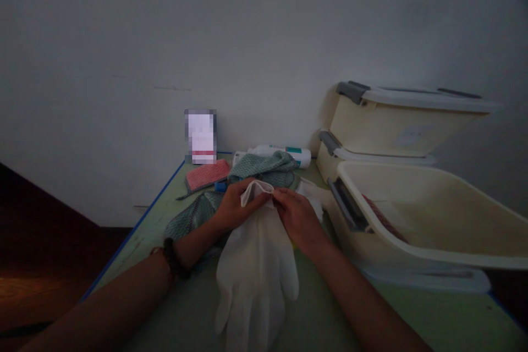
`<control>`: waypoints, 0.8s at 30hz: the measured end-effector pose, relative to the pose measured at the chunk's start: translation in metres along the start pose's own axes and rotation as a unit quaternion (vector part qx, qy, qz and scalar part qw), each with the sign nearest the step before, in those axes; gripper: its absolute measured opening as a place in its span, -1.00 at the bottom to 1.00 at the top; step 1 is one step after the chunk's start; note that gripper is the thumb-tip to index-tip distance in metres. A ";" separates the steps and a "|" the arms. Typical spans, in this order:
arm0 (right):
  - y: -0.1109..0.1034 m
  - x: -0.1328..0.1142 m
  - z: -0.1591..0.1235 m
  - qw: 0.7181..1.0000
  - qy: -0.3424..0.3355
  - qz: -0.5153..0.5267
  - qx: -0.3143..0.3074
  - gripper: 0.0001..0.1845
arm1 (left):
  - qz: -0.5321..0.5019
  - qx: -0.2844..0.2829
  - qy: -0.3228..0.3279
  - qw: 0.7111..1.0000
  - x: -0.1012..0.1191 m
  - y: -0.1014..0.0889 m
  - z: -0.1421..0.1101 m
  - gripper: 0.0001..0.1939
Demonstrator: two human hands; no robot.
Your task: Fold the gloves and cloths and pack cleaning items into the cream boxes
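Both hands meet at the cuff of a white rubber glove. Left hand pinches one side of the cuff edge, right hand pinches the other, fingertips close together, each clamped on the rim. Glove lies flat on the bench between the forearms, fingers pointing back toward the person.

Handling, as a judgement: thin, limp, very light; likely a bit tacky and stretchy, easy to tear if pulled hard at one spot. The rolled cuff rim looks like the sound place to take hold, as both hands do now.

Pose: both forearms reach forward and converge, wrists low over the bench, palms turned inward. Dark beaded bracelet on the left wrist.

Beyond the left hand: a green mesh cloth, a red cloth, a white bottle lying on its side. Just beyond the right hand, a second white glove. Right of the right hand: an open cream tub, lidded tubs stacked behind it.
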State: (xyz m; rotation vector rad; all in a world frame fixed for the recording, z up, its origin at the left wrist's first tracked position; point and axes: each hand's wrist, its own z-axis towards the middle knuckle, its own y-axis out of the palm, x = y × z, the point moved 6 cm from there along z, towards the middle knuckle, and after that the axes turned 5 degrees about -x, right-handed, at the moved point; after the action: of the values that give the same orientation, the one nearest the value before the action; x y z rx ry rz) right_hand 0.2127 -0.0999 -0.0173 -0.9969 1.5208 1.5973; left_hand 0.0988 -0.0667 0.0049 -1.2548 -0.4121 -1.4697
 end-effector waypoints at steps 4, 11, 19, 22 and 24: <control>0.000 0.000 0.000 1.000 -0.013 0.012 0.002 -0.91 | 0.005 -0.007 0.006 1.000 0.000 0.001 0.000 -0.88; -0.007 0.003 0.005 0.999 -0.036 0.038 0.006 -0.93 | 0.017 -0.016 0.005 1.000 -0.001 0.002 0.000 -0.83; -0.005 0.001 0.003 0.998 -0.042 0.049 0.010 -0.93 | 0.018 0.011 0.028 0.999 0.004 -0.001 -0.001 -0.81; -0.007 0.000 0.004 0.999 -0.047 0.026 0.010 -0.92 | 0.014 0.021 0.024 0.999 0.005 -0.002 0.000 -0.82; -0.008 -0.001 0.004 0.998 -0.059 -0.001 0.011 -0.91 | 0.011 0.023 0.023 0.999 0.005 -0.001 0.000 -0.82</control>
State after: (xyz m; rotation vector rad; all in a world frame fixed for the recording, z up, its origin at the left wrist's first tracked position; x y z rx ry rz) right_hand 0.2199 -0.0951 -0.0202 -0.8748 1.4544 1.6060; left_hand 0.0983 -0.0690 0.0099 -1.1838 -0.3981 -1.4596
